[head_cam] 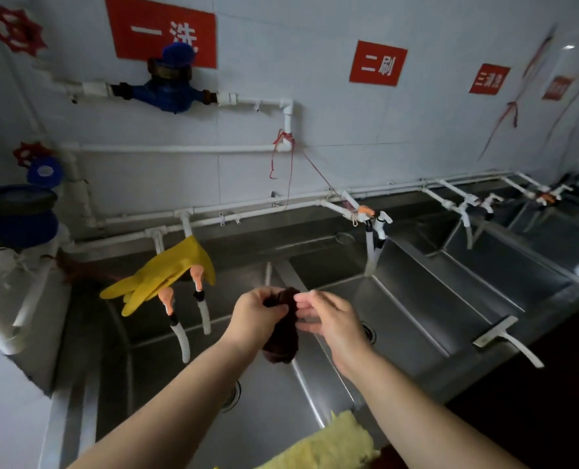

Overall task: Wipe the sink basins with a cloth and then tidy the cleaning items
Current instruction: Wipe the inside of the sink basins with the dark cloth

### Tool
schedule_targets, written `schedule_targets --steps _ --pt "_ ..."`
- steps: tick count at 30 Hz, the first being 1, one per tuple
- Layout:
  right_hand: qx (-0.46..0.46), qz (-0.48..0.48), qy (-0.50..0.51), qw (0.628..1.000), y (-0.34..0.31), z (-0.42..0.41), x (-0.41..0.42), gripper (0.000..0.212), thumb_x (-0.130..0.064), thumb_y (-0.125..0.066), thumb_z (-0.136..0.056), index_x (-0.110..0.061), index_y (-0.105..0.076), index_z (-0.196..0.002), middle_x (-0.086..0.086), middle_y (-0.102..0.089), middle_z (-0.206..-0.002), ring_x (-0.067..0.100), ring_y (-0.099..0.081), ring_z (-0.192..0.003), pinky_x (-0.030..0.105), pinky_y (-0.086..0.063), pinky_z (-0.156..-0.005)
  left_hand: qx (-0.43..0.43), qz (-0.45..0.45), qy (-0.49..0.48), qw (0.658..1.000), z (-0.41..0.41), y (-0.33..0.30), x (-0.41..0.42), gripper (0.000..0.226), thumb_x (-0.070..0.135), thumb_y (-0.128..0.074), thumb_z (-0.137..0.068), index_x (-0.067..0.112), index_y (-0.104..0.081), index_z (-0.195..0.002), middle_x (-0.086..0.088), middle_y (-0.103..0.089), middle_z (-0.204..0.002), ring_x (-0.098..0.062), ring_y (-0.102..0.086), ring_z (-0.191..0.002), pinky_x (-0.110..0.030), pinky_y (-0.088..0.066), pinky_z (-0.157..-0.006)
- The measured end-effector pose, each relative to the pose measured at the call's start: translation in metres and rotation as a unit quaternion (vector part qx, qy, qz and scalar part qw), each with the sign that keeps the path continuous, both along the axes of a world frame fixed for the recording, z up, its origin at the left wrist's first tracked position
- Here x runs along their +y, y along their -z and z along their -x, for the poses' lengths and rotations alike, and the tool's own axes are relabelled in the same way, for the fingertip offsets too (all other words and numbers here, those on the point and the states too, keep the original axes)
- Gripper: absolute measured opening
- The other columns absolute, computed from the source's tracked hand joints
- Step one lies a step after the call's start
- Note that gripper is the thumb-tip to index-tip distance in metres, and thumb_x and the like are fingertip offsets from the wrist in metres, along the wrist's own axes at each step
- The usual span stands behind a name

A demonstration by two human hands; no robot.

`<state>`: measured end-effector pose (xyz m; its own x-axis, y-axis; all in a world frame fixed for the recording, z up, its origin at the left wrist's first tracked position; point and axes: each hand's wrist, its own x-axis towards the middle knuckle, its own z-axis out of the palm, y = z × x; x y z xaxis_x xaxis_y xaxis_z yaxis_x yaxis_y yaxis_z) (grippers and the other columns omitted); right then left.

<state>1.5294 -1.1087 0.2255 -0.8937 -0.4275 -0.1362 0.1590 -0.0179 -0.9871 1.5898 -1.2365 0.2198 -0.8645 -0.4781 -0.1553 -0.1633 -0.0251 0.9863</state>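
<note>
Above the divider between the two nearest sink basins (318, 397), both of the person's hands met around a dark brown cloth (283, 333). The left hand (259, 319) had its fingers curled round the upper part of the cloth, gripping it so that the bunched top poked out above the knuckles and the rest hung down in a crumpled lump below the wrist. The right hand (328, 321) came in from the other side, its thumb and fingertips (303, 297) pinching the cloth's edge near the top, the remaining fingers loosely bent toward it. The cloth hung in the air, clear of the steel.

A pair of yellow rubber gloves (166, 275) was draped over the white taps (198, 299) at the back of the left basin, fingers pointing left and down. At the bottom edge of the view a pale yellow fluffy cloth (328, 445) lay on the front rim of the sink. A squeegee with a white handle (504, 336) rested across the front rim of the second basin, well to the right of the hands. On the tiled wall behind, red signs (377, 64) hung above white pipework, with a blue water meter (169, 89) set into the pipe on the left.
</note>
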Motion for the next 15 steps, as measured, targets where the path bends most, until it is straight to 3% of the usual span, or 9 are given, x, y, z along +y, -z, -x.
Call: schedule_targets --steps 4,9,12,15 --pt "0.008 -0.075 0.072 0.995 0.023 0.041 0.06 0.014 -0.013 -0.055 -0.093 -0.018 -0.064 -0.102 -0.002 -0.064 -0.096 0.013 -0.059 -0.091 0.028 -0.047 -0.083 -0.008 -0.019 0.051 0.998 0.02 -0.013 0.045 0.027 -0.005 -0.052 -0.088 0.015 -0.069 -0.093 -0.009 -0.072 -0.082 -0.022 -0.069 -0.077 -0.029 -0.055 -0.069" --pt "-0.169 0.045 0.044 0.984 0.05 0.081 0.142 0.021 -0.023 -0.049 -0.096 -0.017 -0.068 -0.102 0.0 -0.071 -0.089 0.015 -0.062 -0.088 0.029 -0.043 -0.079 0.002 -0.06 0.133 0.989 0.06 -0.027 0.122 0.03 -0.011 -0.047 -0.087 0.007 -0.068 -0.097 -0.013 -0.071 -0.08 -0.022 -0.069 -0.069 -0.025 -0.055 -0.059" --pt "-0.181 0.081 -0.015 0.98 0.05 0.11 0.206 0.029 -0.026 -0.046 -0.096 -0.015 -0.065 -0.115 0.004 -0.071 -0.107 0.017 -0.064 -0.102 0.029 -0.044 -0.083 0.003 -0.086 0.159 0.984 0.093 -0.026 0.178 0.03 -0.012 -0.047 -0.086 0.005 -0.068 -0.097 -0.016 -0.071 -0.083 -0.025 -0.07 -0.074 -0.028 -0.058 -0.062" --pt "-0.142 0.096 0.004 0.985 0.044 0.142 0.277 0.023 -0.015 -0.053 -0.093 -0.01 -0.065 -0.113 0.008 -0.07 -0.11 0.02 -0.066 -0.103 0.028 -0.049 -0.082 -0.009 -0.094 0.173 0.98 0.131 -0.022 0.234 0.027 -0.01 -0.048 -0.087 0.003 -0.067 -0.102 -0.019 -0.071 -0.093 -0.031 -0.07 -0.086 -0.033 -0.059 -0.071"
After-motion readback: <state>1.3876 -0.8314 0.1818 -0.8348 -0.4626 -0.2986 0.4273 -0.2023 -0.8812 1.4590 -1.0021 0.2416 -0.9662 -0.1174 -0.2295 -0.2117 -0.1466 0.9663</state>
